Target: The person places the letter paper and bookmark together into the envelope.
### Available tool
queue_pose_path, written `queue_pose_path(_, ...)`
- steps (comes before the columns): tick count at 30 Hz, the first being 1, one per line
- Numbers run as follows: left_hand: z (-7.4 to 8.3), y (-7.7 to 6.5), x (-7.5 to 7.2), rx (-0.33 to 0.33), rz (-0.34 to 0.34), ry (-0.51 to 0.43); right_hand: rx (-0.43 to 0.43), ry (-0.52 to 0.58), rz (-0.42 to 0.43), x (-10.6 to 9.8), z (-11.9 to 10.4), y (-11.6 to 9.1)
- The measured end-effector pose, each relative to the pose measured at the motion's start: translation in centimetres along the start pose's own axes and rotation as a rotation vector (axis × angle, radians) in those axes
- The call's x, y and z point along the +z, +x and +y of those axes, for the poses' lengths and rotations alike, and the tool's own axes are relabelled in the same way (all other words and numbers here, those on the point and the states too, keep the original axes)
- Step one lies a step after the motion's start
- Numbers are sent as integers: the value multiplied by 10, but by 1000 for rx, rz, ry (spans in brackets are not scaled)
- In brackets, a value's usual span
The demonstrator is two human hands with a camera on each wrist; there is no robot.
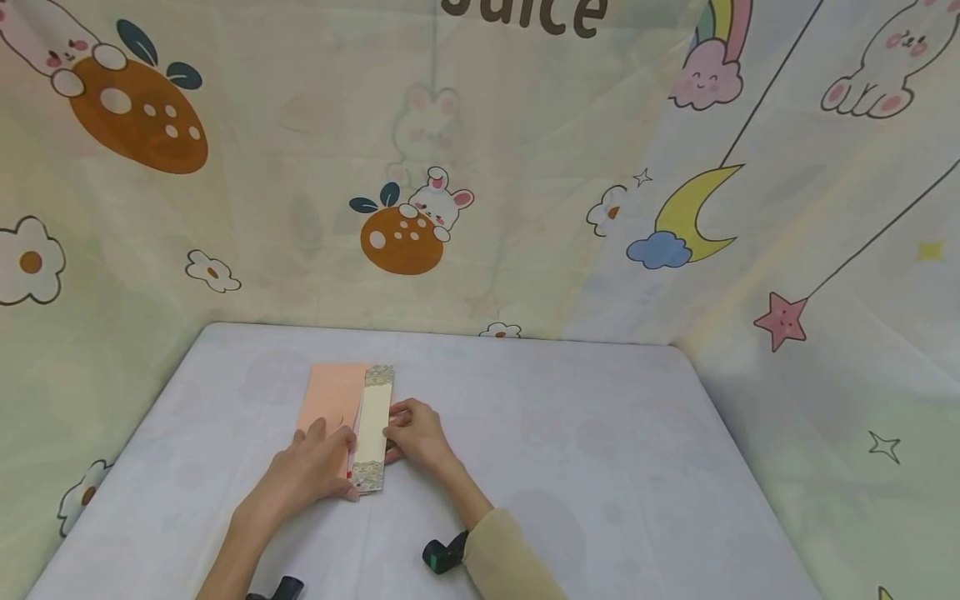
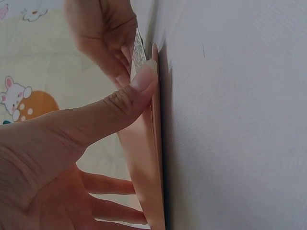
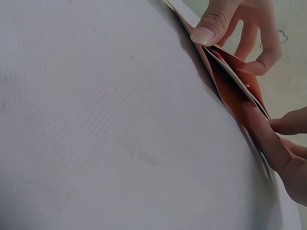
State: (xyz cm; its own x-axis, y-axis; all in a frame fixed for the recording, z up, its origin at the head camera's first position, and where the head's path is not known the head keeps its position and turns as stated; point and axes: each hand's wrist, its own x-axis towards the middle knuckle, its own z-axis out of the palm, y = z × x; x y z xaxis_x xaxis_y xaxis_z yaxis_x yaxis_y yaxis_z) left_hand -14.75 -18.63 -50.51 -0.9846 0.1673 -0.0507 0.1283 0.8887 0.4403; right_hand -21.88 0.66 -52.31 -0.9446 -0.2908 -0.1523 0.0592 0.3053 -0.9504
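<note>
A peach paper envelope (image 1: 333, 390) lies on the white table, its right side parted in the right wrist view. Along that side is a cream card (image 1: 372, 425) with grey patterned ends. My left hand (image 1: 318, 462) holds the envelope, thumb (image 2: 144, 79) at its near edge and fingers over its upper face. From the right, my right hand (image 1: 422, 437) pinches the card's edge, one finger (image 3: 261, 127) reaching into the parted side. A small red patch shows between the layers. How deep the card sits in the envelope is hidden.
The white table (image 1: 600, 450) extends around the envelope. Patterned cloth (image 1: 300, 208) with rabbits and flowers hangs behind and at the sides. A black strap piece (image 1: 444, 554) is at my right wrist, and another dark piece (image 1: 287, 588) is by my left forearm.
</note>
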Motion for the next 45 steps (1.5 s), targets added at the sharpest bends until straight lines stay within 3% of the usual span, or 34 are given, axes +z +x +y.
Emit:
queue_pose_path(7,-1,0,0,11,5,-1,-20,-21,2,5,-1,3)
queue_pose_path(14,-1,-1,-1,21,10,3,-8,76,-40,10,-2,3)
queue_pose_path(26,-1,-1,-1,16,2,-14,-3,98,-71,19,-5,6)
queue_pose_path(37,-1,-2,-2,25,2,-23,-8,20,-77,29,-13,8)
queue_pose_path(45,-1,-2,-2,34,10,-7,6,95,-99,33,-17,9)
